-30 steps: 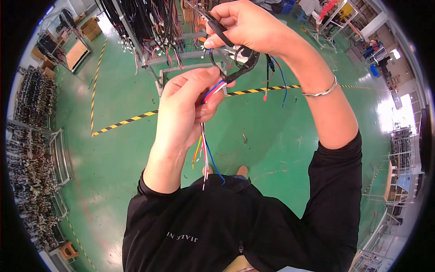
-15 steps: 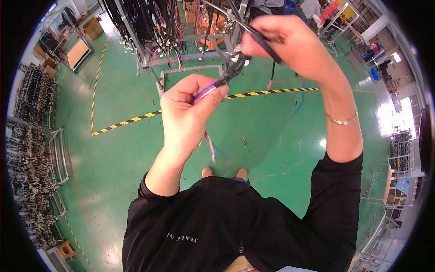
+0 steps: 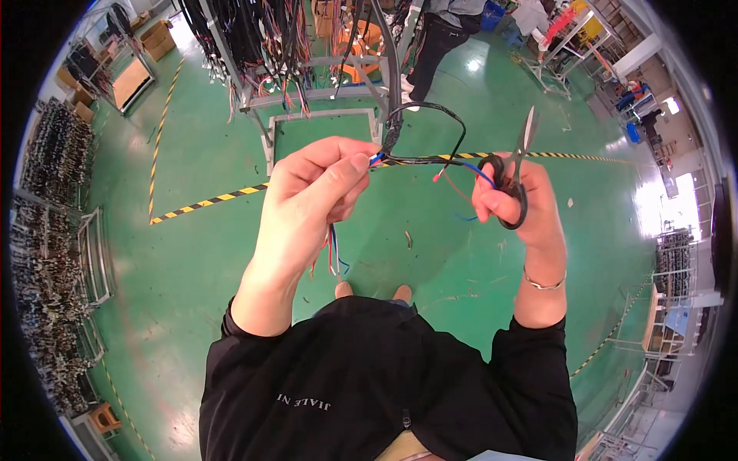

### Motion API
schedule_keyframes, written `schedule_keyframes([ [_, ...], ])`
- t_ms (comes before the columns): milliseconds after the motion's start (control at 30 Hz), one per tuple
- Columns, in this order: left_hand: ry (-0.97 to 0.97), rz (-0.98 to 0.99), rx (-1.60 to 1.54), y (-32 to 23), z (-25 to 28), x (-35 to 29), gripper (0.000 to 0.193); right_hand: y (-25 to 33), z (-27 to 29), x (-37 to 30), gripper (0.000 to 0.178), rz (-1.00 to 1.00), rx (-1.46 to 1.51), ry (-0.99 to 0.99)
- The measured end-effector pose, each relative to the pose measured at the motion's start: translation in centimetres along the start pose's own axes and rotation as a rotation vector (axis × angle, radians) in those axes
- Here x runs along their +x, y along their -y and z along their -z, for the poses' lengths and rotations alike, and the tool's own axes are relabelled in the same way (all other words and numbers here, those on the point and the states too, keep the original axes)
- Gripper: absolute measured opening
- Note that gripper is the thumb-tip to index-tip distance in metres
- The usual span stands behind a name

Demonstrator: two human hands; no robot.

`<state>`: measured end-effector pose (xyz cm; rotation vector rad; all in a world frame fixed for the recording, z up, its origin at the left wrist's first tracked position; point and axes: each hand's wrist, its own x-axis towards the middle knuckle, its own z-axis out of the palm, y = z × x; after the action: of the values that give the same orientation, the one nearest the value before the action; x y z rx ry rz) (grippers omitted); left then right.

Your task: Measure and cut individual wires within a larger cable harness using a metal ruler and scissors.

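I have the left hand [image 3: 319, 188] just left of the frame's centre, thumb and fingers pinching the cable [image 3: 394, 115] where coloured wires leave its black wrap. Wire ends [image 3: 334, 247] hang below that hand. My right hand [image 3: 526, 201], right of centre, grips scissors [image 3: 519, 157] by their black handles, blades pointing up. A thin branch [image 3: 430, 161] of the cable runs across to the right fingers, ending in blue wire. The cable itself rises to the top edge. Farther out, I see a rack [image 3: 319, 117] of hanging harnesses at upper left-centre and green floor [image 3: 438, 261] below.
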<state>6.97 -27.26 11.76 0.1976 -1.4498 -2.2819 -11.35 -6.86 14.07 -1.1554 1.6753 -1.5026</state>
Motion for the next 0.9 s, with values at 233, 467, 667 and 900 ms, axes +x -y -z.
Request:
schedule_keyframes([
  [233,0.024,0.194,-0.215,1.3,1.2,1.8,0.017,-4.9,-0.6,0.3,0.020,0.378,-0.364,0.180],
  [467,-0.088,0.277,-0.094,9.9,4.5,1.3,0.068,-10.0,-4.7,-0.9,0.021,0.001,-0.743,-0.546],
  [667,-0.203,0.109,0.265,12.9,4.7,0.2,0.054,-13.0,-12.0,1.1,0.029,0.012,-0.744,-0.386],
  [900,-0.314,0.017,0.356,12.8,6.3,1.9,0.025,-14.5,-12.3,3.4,0.034,0.164,-0.601,-0.255],
])
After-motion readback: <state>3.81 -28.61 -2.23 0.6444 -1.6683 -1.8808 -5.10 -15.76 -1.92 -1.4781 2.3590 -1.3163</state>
